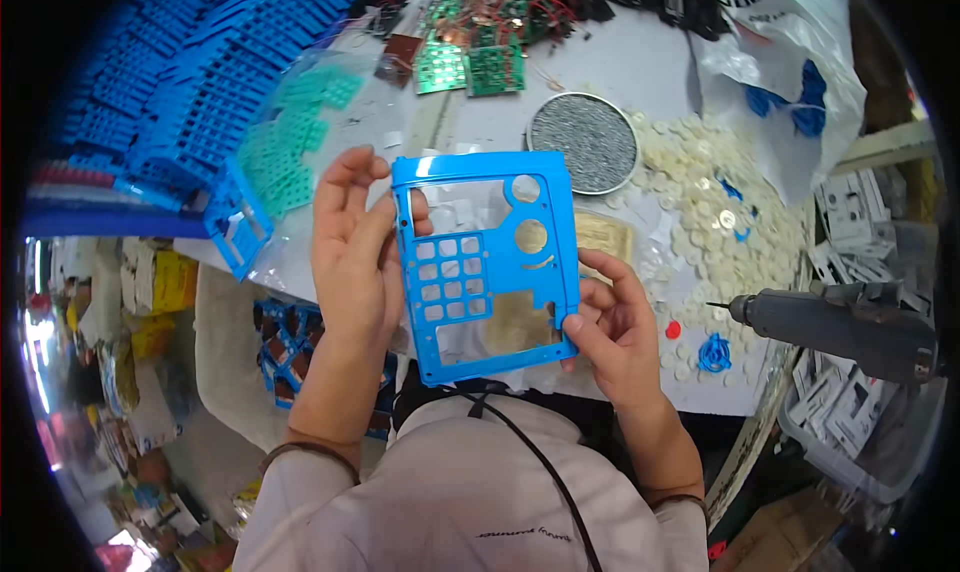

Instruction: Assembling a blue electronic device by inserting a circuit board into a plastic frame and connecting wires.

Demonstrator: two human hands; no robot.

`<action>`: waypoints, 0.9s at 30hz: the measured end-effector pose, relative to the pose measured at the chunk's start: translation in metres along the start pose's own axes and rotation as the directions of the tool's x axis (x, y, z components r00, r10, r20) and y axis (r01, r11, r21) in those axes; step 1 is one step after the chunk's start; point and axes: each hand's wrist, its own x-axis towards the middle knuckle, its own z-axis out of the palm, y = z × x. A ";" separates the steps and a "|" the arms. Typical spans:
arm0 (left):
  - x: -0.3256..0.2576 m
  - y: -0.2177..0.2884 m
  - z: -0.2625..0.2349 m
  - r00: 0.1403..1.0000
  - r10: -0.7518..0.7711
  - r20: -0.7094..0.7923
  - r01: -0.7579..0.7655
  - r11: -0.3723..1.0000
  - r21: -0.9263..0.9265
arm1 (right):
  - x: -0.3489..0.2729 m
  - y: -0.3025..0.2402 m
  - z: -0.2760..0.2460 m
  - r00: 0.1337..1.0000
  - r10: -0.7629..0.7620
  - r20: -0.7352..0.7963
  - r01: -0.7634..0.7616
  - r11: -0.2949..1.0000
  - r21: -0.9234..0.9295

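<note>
At centre, a flat blue plastic panel hid part of the bare left hand from me; blue plastic casings ran past the upper-left edge.

One left hand and one right hand hold one blue panel with twelve small square openings and two round ones. The bench carries one round tin toward its far edge, one red piece and one blue coil toward its near right corner, and too many white discs to count. One power screwdriver is over its right edge.
</note>
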 end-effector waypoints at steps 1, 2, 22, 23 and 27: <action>-0.007 -0.006 0.006 0.998 -0.064 0.006 0.064 0.997 -0.047 | -0.005 0.002 -0.004 0.999 -0.007 -0.036 0.008 1.000 0.026; -0.014 -0.010 0.010 0.992 -0.127 0.015 0.128 0.987 -0.092 | -0.009 0.003 -0.009 0.997 -0.014 -0.073 0.018 0.999 0.051; -0.044 -0.037 0.003 0.751 -0.619 0.230 0.604 0.785 0.141 | -0.134 -0.117 -0.249 0.701 -0.681 -0.214 -0.685 -0.558 -0.469; -0.049 -0.038 0.011 0.746 -0.624 0.231 0.607 0.781 0.150 | -0.133 -0.119 -0.261 0.708 -0.653 -0.269 -0.697 -0.586 -0.412; -0.061 -0.041 0.026 0.694 -0.671 0.262 0.667 0.736 0.115 | -0.140 -0.140 -0.278 0.759 -0.559 -0.334 -0.648 -0.598 -0.472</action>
